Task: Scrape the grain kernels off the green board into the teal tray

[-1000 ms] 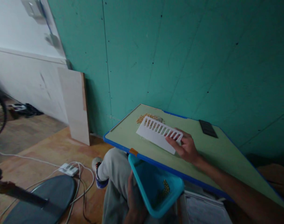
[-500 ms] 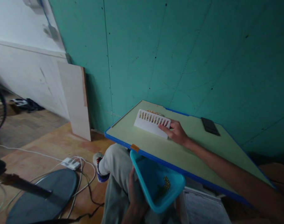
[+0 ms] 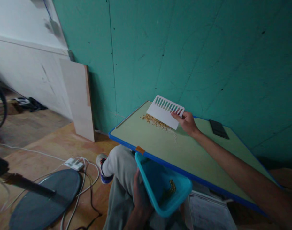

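The slotted scraper (image 3: 163, 117) looks like smooth, matt white plastic, the basin (image 3: 165, 212) like smooth blue plastic with a slight sheen. The desk (image 3: 198, 150) has a smooth, matt top; the trousers (image 3: 122, 161) are matt grey cloth.

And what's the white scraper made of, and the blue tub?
The white scraper looks like thin, smooth plastic, fairly matte: it's a flat sheet with neat rounded slots. The blue tub is probably plastic too, with a soft sheen: it has rounded corners and a thick, smooth rim in the same bright colour. I can't tell which plastics.
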Demonstrator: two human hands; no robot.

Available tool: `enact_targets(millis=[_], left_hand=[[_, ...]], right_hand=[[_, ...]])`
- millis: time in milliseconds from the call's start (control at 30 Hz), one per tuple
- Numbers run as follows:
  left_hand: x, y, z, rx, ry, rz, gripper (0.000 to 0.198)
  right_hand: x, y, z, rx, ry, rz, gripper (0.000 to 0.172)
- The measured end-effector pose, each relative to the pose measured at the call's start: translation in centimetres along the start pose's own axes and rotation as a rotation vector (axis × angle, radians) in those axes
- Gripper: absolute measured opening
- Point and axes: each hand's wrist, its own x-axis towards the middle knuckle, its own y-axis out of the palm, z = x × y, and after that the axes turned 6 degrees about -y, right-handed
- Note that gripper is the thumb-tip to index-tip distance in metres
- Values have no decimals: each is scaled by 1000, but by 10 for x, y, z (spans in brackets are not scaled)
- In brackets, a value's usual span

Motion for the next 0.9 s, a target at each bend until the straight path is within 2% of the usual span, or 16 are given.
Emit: enact_targets(millis=[100,233,433,567,733,900], left_hand=[[-4,7,-1,-5,-41,-13,47],[-8,13,0,6,-64,9,50],[-6,12,0,-16,-74,-13,45],[-1,6,0,-11,-21,-33,32],[-1,5,1,-16,-44,-22,41],[-7,11,0,-31,-62,5,37]], right_hand=[[13,-6,-2,-70,-58,-55,39],[20,0,-6,-107,-88,-42,32],[12,16,-8,-106,-93,13,32],[8,19,-3,-89,-101,33,32],[6,23,6,-68,-133,65,32],[4,27,15,-92,-138,102,31]])
